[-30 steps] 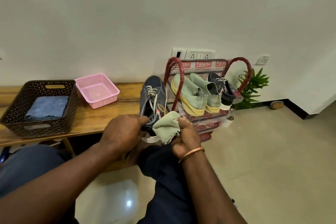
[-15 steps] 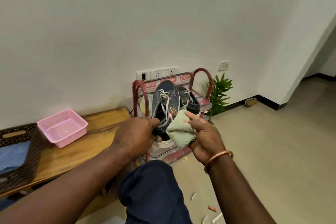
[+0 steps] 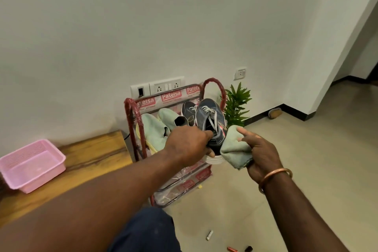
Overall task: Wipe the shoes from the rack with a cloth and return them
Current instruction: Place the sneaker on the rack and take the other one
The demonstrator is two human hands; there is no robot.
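Frame centre: left hand (image 3: 188,145) grips one blue sneaker (image 3: 210,120) at its heel, held up in front of the red rack (image 3: 134,122). Right hand (image 3: 261,155), centre right, clutches one green cloth (image 3: 235,148), forefinger out, cloth touching the sneaker's side. On the rack's top shelf: two green shoes (image 3: 153,131) and one other blue sneaker (image 3: 188,110). Four shoes in total. One pink basket (image 3: 51,161) sits on the bench (image 3: 96,157), lower left. One plant (image 3: 237,106) stands right of the rack.
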